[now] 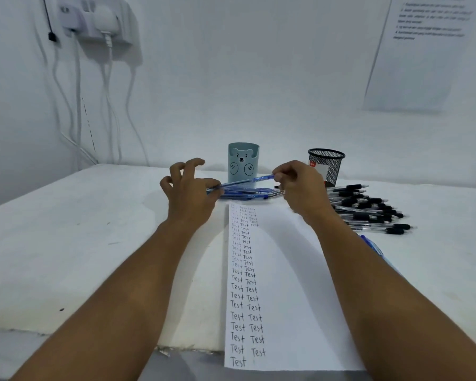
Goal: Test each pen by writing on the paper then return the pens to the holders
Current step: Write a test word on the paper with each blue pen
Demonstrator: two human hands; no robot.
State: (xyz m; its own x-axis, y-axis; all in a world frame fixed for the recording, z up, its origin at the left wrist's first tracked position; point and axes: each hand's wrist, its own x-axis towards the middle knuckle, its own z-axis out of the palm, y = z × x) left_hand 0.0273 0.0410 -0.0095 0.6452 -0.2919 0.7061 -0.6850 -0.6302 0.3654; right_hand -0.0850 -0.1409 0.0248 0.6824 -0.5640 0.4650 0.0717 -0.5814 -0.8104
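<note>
Two hands meet over the blue pens at 12 o'clock of the paper. Right hand pinches one blue pen; left hand steadies its tip, fingers curled. Gathering step, judged; next, into the bear holder.

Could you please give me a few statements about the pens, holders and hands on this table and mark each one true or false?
1. The right hand holds a blue pen. True.
2. The black pens stand inside the mesh holder. False: they lie in a pile on the table, right of the paper.
3. The bear holder stands upright behind the blue pens. True.
4. The paper is blank. False: it carries columns of the word "Test".
5. The left hand rests flat on the paper. False: it is left of the paper, fingers curled, at the held pen's other end.
</note>
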